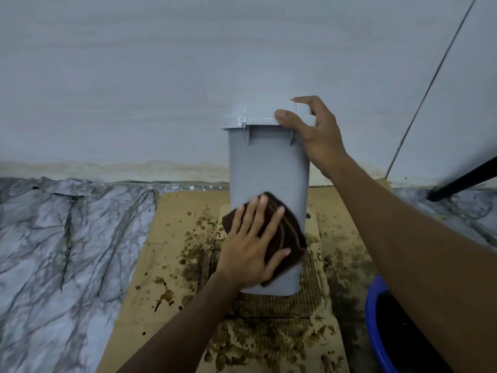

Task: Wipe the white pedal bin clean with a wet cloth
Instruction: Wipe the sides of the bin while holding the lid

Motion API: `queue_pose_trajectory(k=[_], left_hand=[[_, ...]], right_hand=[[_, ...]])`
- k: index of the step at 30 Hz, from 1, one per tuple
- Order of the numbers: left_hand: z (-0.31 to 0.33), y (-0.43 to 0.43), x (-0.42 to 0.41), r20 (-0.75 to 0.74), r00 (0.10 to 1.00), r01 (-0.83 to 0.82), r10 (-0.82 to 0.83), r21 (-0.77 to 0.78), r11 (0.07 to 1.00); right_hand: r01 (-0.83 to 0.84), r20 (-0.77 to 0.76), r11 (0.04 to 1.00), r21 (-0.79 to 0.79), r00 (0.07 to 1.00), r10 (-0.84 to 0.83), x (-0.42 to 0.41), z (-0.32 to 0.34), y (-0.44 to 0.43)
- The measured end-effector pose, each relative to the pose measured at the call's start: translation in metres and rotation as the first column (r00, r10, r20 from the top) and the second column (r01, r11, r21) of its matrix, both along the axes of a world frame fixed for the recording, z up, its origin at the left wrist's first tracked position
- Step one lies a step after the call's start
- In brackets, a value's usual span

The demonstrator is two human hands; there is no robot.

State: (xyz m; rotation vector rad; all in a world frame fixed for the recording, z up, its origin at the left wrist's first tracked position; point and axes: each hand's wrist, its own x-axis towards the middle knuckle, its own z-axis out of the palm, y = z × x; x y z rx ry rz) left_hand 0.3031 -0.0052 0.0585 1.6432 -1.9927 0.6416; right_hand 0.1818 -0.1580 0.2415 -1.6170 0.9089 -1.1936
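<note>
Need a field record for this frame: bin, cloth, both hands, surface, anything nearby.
bin: white pedal bin, upright on the cardboard, lid down
cloth: dark brown cloth, folded, flat against the bin's lower front
left hand: left hand, fingers straight, presses the cloth to the bin
right hand: right hand, grip on the lid's right edge, thumb on the front rim
surface: cardboard, spattered with brown stains
nearby: blue basin at lower right, dark inside

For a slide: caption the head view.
Left hand presses a brown cloth to the pedal bin; right hand grips its lid.
</note>
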Motion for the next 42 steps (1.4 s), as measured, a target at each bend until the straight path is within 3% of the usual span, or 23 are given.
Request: queue_pose_trajectory(k=[6, 11, 16, 20, 27, 33, 35, 37, 39, 42], left_hand=[[0.03, -0.029, -0.002, -0.053, 0.998, -0.046, 0.041, -0.084, 0.995], [-0.023, 0.01, -0.018, -0.104, 0.994, -0.042, 0.038, -0.032, 0.999], [-0.072, 0.05, -0.026, 0.083, 0.996, 0.025, -0.033, 0.095, 0.995], [-0.036, 0.028, -0.013, 0.123, 0.986, 0.097, -0.108, 0.093, 0.991], [0.081, -0.058, 0.011, -0.072, 0.997, -0.005, 0.0, -0.08, 0.997], [0.034, -0.027, -0.015, -0.046, 0.999, 0.008, -0.009, -0.03, 1.0], [0.001, -0.002, -0.027, 0.041, 0.996, 0.078, -0.079, 0.044, 0.996], [-0.027, 0.019, -0.033, 0.22, 0.956, 0.166, -0.194, 0.139, 0.976], [-0.042, 0.031, -0.034, 0.424, 0.851, 0.216, -0.311, 0.258, 0.942], [-0.04, 0.034, -0.026, 0.596, 0.646, 0.276, -0.477, 0.401, 0.874]], right_hand=[[0.0, 0.001, 1.0, 0.007, 1.0, 0.0, -0.003, 0.002, 0.0], [0.004, -0.002, 1.0, 0.012, 1.0, -0.004, -0.002, 0.004, 0.0], [-0.002, -0.011, 1.0, 0.028, 1.0, 0.002, -0.003, 0.002, -0.001], [-0.011, -0.006, 0.999, 0.031, 1.0, 0.011, -0.002, 0.004, 0.001], [-0.006, 0.007, 1.0, 0.022, 1.0, 0.006, 0.003, 0.006, 0.001], [-0.015, 0.01, 0.999, 0.035, 1.0, 0.015, -0.001, 0.002, -0.001], [-0.008, 0.019, 0.999, 0.037, 1.0, 0.007, -0.001, 0.002, -0.001], [-0.003, 0.017, 0.999, 0.033, 1.0, 0.002, -0.001, 0.001, -0.001], [-0.008, 0.008, 0.999, 0.036, 1.0, 0.008, -0.004, 0.0, -0.001], [-0.015, 0.006, 0.999, 0.039, 1.0, 0.015, -0.008, 0.0, 0.0]])
